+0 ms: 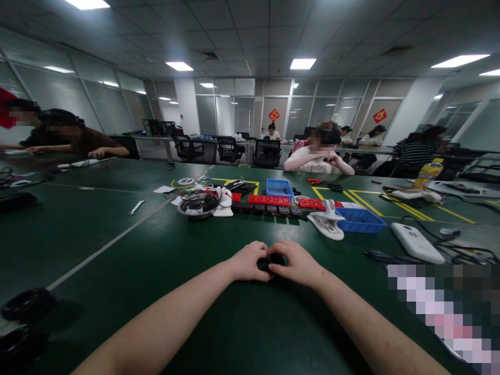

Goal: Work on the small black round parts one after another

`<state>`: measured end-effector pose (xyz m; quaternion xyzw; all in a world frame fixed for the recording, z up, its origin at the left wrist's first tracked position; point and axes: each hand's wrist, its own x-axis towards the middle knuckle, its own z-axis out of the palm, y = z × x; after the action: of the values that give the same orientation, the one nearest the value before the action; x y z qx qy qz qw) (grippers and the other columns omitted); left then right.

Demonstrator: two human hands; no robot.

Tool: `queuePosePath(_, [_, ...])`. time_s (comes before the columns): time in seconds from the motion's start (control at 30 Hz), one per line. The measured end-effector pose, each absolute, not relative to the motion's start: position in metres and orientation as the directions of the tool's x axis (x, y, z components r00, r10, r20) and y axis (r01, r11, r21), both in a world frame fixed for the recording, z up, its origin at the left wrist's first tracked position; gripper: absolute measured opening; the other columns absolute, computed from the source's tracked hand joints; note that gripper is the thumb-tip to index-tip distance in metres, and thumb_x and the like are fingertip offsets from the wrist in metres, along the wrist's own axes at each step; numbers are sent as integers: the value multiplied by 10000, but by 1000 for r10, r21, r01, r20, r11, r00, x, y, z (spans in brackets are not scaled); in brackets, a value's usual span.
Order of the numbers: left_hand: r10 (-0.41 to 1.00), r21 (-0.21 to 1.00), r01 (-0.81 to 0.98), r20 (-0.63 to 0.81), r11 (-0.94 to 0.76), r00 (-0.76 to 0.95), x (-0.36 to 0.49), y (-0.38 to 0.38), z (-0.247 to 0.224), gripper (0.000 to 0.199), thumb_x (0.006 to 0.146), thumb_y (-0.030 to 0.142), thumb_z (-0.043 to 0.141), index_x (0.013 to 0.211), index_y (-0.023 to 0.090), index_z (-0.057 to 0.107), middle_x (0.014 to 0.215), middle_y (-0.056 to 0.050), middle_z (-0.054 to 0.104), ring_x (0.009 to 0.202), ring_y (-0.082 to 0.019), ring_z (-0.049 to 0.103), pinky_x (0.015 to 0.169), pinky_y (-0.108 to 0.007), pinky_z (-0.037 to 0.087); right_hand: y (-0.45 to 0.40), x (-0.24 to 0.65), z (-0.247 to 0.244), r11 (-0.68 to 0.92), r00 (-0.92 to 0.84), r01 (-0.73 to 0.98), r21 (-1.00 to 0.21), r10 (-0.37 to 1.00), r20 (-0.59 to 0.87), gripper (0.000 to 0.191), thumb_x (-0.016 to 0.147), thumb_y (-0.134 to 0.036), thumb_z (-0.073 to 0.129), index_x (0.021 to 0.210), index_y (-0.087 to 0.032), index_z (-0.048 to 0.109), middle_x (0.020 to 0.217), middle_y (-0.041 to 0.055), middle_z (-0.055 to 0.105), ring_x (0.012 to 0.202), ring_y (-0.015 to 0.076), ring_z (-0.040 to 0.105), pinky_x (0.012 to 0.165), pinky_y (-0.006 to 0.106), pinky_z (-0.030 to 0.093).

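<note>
Both hands meet over the green table (pixel 219 312) at the middle of the view. My left hand (pixel 250 261) curves its fingers and thumb around the left side of a small black object (pixel 276 259). From the right, my right hand (pixel 296 262) closes on the same object, its thumb pointing left and its fingers bent over the top. Much of the black object is hidden by the fingers, so its exact shape cannot be made out.
Beyond the hands lie red and black socket strips (pixel 273 200), a metal bowl of cables (pixel 198 204), a white clip stand (pixel 327 224) and a blue tray (pixel 361 220). A white power bank (pixel 416 242) is at the right, black coils (pixel 28 304) at the left. A person (pixel 318 156) sits opposite.
</note>
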<state>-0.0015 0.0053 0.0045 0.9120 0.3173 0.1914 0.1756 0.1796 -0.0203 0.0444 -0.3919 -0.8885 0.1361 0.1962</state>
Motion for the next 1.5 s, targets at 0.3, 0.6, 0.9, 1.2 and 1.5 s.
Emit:
queuePosePath(0.3, [676,411,557,247,-722,694,1,3,5,507,597,403,696,1019,185,520,1014,-52,522,934,-235,494,835,-355,411,-20,179,37,584,-533,700,-410,810,243,319,708,-376,633,943,-170,573,897,64,586,838,216,519,742,321,393])
queuePosePath(0.6, [699,382,595,253,-707,669,4,2,4,392,699,503,614,916,179,573,963,-56,551,921,-223,512,818,-339,421,-10,183,29,440,-263,693,-571,892,369,228,774,-378,512,889,-192,576,816,37,606,739,181,544,653,284,393])
queuePosePath(0.9, [691,414,557,350,-720,632,4,-6,13,592,722,486,603,1220,225,418,1209,-67,491,1113,-238,450,955,-387,351,16,192,-13,341,33,502,-795,911,411,292,692,-322,508,937,-178,440,847,42,535,701,178,536,641,316,443])
queuePosePath(1.2, [757,274,729,-4,-628,653,-8,-6,56,289,688,350,626,954,247,577,959,-21,623,879,-221,585,750,-314,456,7,187,-11,365,-121,663,-654,914,387,105,613,-117,539,643,-191,472,846,32,466,833,192,490,785,326,412])
queuePosePath(1.5, [887,-23,923,-289,-383,361,-52,-51,86,293,650,247,634,938,222,584,911,-62,642,842,-258,607,695,-346,476,4,191,-9,307,-139,766,-565,937,321,264,658,-161,592,913,-171,527,922,61,505,878,206,498,800,325,405])
